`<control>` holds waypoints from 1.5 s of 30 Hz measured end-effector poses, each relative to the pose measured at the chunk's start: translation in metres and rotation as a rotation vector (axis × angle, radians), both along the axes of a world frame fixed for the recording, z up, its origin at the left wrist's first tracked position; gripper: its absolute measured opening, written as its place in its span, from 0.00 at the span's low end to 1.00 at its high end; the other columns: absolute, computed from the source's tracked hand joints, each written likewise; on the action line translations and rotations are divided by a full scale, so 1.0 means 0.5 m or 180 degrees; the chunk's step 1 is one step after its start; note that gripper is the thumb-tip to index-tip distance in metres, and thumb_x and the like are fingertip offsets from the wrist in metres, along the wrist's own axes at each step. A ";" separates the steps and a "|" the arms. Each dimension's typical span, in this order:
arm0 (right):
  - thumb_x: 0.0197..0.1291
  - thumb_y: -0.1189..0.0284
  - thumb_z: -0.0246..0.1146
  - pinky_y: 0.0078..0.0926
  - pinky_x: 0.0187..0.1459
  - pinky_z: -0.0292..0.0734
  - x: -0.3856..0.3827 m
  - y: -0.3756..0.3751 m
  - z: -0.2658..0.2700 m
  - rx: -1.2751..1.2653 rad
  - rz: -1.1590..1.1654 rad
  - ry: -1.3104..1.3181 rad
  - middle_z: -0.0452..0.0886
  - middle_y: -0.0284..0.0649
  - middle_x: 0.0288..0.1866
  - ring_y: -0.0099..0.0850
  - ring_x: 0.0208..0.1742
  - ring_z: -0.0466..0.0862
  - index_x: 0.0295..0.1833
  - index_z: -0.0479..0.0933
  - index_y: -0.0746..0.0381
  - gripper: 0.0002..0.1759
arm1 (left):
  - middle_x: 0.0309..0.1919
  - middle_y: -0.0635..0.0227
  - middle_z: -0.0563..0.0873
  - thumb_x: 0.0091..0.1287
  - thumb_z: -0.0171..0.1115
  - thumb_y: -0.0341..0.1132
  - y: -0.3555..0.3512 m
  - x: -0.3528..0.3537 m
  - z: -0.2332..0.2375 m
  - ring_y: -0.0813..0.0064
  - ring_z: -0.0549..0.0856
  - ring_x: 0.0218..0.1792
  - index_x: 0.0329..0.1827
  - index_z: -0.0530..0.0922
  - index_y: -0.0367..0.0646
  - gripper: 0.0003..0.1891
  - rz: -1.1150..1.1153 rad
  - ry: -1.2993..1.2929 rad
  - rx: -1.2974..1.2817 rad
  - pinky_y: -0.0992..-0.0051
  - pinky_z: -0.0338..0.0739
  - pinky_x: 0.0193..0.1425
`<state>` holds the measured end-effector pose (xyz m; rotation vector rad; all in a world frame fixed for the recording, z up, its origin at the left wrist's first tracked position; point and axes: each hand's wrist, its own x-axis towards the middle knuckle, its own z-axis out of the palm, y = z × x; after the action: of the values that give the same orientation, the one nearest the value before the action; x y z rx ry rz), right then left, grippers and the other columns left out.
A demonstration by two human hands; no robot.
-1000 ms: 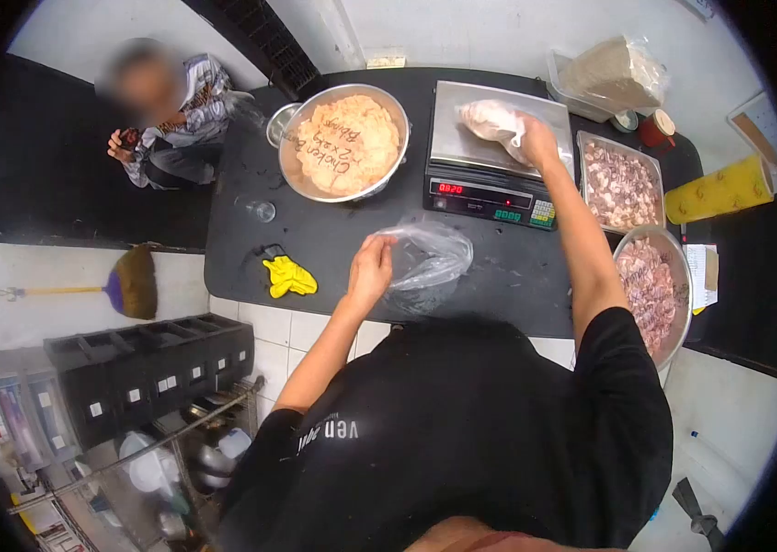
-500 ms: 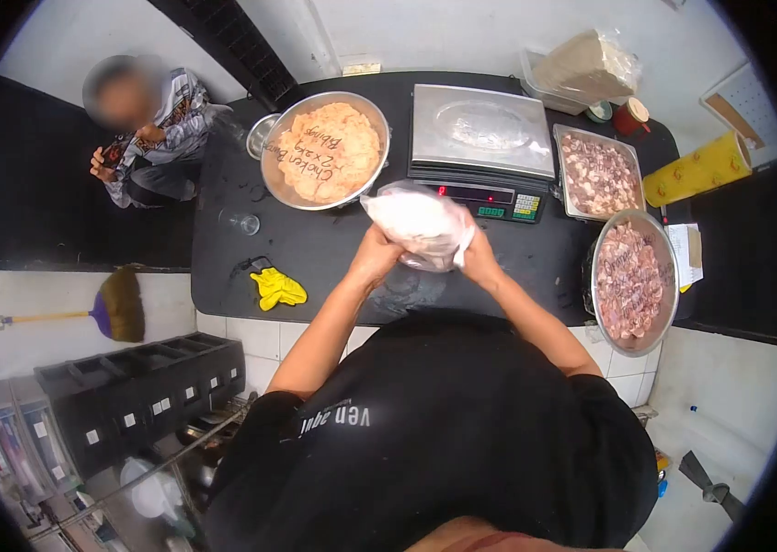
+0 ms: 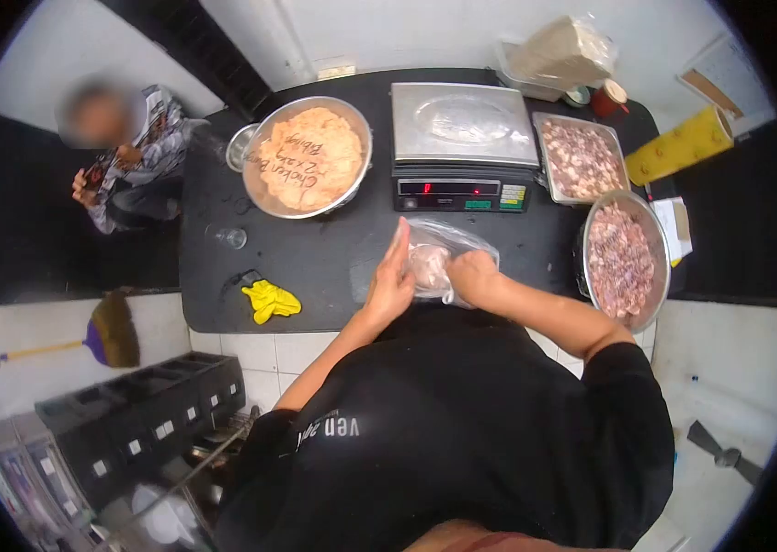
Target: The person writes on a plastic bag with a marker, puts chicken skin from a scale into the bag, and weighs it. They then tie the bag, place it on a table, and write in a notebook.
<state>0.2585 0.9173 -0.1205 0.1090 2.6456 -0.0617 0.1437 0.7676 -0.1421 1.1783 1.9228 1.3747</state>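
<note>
A clear plastic bag (image 3: 429,265) with pale pink meat in it lies on the black table close to my body. My left hand (image 3: 392,281) is upright along the bag's left side, its fingers stretched and flat against the plastic. On the right side my right hand (image 3: 474,276) is closed on the bag, with its fingertips partly hidden. Just beyond the bag stands a digital scale (image 3: 462,124) with a bare metal plate and a lit red display.
A bowl of orange minced meat (image 3: 310,158) is at the left, near a yellow cloth (image 3: 270,301). At the right are a meat tray (image 3: 582,157), a meat bowl (image 3: 623,262) and a yellow roll (image 3: 681,145). A person (image 3: 136,156) crouches beyond the table's left edge.
The bag has come down nearer my body onto the table. My left hand has straightened along its side, and my right hand has moved onto the bag. The camera view has shifted slightly.
</note>
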 end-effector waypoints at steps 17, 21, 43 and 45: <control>0.56 0.56 0.66 0.40 0.47 0.77 0.100 0.215 0.124 -0.1252 -0.0340 -0.0189 0.83 0.53 0.34 0.49 0.42 0.83 0.36 0.83 0.65 0.20 | 0.66 0.59 0.73 0.65 0.56 0.25 0.102 -0.065 0.023 0.74 0.84 0.46 0.72 0.60 0.32 0.30 -0.0240 -0.0558 -0.0367 0.78 0.79 0.51; 0.52 0.61 0.70 0.43 0.61 0.68 0.125 0.228 0.135 -0.1232 -0.0754 0.2101 0.75 0.51 0.59 0.50 0.64 0.72 0.38 0.83 0.60 0.14 | 0.47 0.61 0.85 0.61 0.67 0.33 0.124 -0.087 0.098 0.76 0.84 0.44 0.65 0.71 0.33 0.29 -0.0617 -0.0362 -0.0430 0.75 0.79 0.49; 0.65 0.61 0.62 0.31 0.26 0.71 -0.093 -0.041 0.062 -0.2978 -0.2302 0.3212 0.74 0.41 0.19 0.25 0.21 0.72 0.33 0.76 0.63 0.15 | 0.68 0.45 0.61 0.45 0.73 0.60 0.133 0.027 -0.140 0.46 0.58 0.71 0.71 0.56 0.36 0.55 -0.0681 0.0716 -0.0118 0.44 0.51 0.69; 0.64 0.60 0.63 0.31 0.25 0.70 -0.103 -0.058 0.056 -0.2581 -0.2117 0.3508 0.72 0.41 0.16 0.26 0.19 0.72 0.30 0.74 0.64 0.18 | 0.67 0.45 0.63 0.48 0.72 0.57 0.133 0.021 -0.175 0.46 0.60 0.70 0.69 0.58 0.36 0.51 -0.0553 0.0532 0.0069 0.45 0.53 0.68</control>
<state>0.2071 0.8881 -0.0927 0.8639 3.1562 -1.8300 0.1540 0.8344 -0.2294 1.4747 1.8690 1.2426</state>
